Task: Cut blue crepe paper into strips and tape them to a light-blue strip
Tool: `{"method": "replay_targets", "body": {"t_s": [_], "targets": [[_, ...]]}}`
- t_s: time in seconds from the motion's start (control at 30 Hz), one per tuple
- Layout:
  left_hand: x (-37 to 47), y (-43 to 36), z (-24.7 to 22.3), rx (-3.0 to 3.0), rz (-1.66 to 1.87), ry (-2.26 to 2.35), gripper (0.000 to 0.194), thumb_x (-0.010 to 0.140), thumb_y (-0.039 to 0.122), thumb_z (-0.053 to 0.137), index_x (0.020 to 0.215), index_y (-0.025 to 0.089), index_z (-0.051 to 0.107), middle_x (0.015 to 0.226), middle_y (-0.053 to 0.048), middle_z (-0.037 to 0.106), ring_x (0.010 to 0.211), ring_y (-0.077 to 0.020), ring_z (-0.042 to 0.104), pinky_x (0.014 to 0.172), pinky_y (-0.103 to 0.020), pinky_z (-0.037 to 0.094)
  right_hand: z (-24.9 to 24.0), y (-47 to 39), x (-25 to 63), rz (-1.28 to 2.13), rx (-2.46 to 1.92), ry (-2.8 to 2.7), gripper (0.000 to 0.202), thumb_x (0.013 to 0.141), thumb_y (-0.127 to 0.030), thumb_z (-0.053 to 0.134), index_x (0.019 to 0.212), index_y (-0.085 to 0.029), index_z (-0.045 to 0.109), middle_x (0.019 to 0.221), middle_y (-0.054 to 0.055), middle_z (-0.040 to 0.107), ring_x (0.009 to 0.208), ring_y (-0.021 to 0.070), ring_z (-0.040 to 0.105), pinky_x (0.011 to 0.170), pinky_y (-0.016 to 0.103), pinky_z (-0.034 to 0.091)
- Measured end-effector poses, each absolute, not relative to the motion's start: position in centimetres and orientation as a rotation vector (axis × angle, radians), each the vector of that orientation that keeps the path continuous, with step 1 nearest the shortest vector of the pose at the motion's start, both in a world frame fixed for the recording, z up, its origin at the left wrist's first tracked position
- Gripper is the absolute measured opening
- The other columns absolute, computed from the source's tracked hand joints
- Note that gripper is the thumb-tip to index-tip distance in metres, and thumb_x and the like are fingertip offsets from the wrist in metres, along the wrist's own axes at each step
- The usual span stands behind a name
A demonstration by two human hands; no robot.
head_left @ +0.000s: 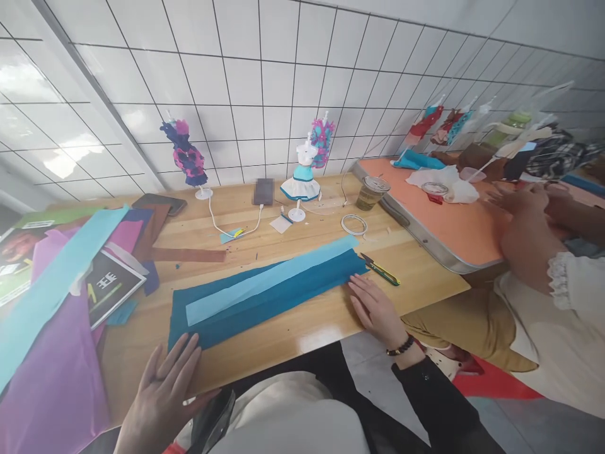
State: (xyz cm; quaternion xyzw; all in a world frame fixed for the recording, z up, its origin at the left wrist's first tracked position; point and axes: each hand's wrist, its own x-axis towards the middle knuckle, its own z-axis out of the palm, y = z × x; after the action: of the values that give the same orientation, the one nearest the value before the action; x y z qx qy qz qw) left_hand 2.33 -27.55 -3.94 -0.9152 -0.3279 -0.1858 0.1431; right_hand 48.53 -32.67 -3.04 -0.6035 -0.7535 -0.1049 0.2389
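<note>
A long dark teal sheet [283, 299] lies across the wooden table, with a narrower light blue strip [269, 277] on top of it at a slight slant. My left hand [165, 384] rests with spread fingers, its fingertips on the sheet's lower left corner. At the sheet's right end, my right hand [375, 309] lies flat with its fingertips by the edge, a dark beaded bracelet on the wrist. Neither hand grips anything. Small yellow and black snips [384, 271] lie just beyond my right hand.
Purple and light blue sheets [57, 353] cover the table's left side. Dressed miniature forms [302, 183], a black device [263, 192], a tape roll [354, 225] and a lidded cup [372, 192] stand or lie farther back. A person's hands [524, 198] are over the orange table [472, 230].
</note>
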Motion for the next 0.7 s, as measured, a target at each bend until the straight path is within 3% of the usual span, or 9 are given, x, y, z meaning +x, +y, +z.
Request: {"method": "replay_targets", "body": {"t_s": [0.23,0.4,0.5,0.6,0.7], "targets": [[-0.5,-26.8,-3.3,-2.673,-0.459,-0.959,0.075,0.074,0.058,0.051,0.131,0.012,0.033,0.12,-0.018,0.056,0.111,-0.0327,0.051,0.103,-0.054,0.025,-2.3,-32.9,45.1,-0.149,-1.608,-2.2,0.037,0.087,-0.021,0.044,0.122,-0.015,0.051,0.12,0.012,0.057,0.119,0.0218,0.046,0.101,0.044,0.04],[-1.8,-26.4,-2.3,-2.627,-0.455,-1.056,0.074,0.076,0.061,0.041,0.132,0.013,0.033,0.126,-0.019,0.05,0.121,-0.0373,0.039,0.098,-0.058,0.03,-2.2,-33.3,43.0,-0.126,-1.614,-2.224,0.036,0.087,-0.02,0.045,0.121,-0.014,0.052,0.123,0.012,0.055,0.122,0.0221,0.043,0.102,0.044,0.039],[1.1,-26.3,-1.8,-2.569,-0.595,-1.093,0.063,0.08,0.05,0.045,0.131,0.016,0.035,0.126,-0.018,0.049,0.124,-0.0373,0.036,0.095,-0.059,0.033,-2.3,-33.5,42.4,-0.115,-1.647,-2.205,0.036,0.087,-0.02,0.044,0.123,-0.013,0.051,0.125,0.012,0.054,0.124,0.0227,0.041,0.102,0.045,0.038],[7.6,-26.5,-1.3,-2.622,-0.696,-1.037,0.06,0.078,0.034,0.056,0.131,0.015,0.035,0.124,-0.016,0.051,0.122,-0.0322,0.04,0.094,-0.049,0.04,-2.4,-33.5,42.4,-0.099,-1.662,-2.196,0.036,0.088,-0.02,0.044,0.122,-0.013,0.051,0.126,0.012,0.053,0.125,0.0227,0.039,0.103,0.045,0.037],[15.3,-26.7,-0.9,-2.837,-0.617,-0.95,0.047,0.084,0.032,0.048,0.127,0.015,0.041,0.127,-0.013,0.05,0.12,-0.027,0.043,0.094,-0.042,0.041,-2.4,-33.4,42.4,-0.082,-1.657,-2.19,0.035,0.087,-0.019,0.044,0.121,-0.012,0.052,0.125,0.012,0.053,0.125,0.0227,0.039,0.104,0.045,0.036]]}}
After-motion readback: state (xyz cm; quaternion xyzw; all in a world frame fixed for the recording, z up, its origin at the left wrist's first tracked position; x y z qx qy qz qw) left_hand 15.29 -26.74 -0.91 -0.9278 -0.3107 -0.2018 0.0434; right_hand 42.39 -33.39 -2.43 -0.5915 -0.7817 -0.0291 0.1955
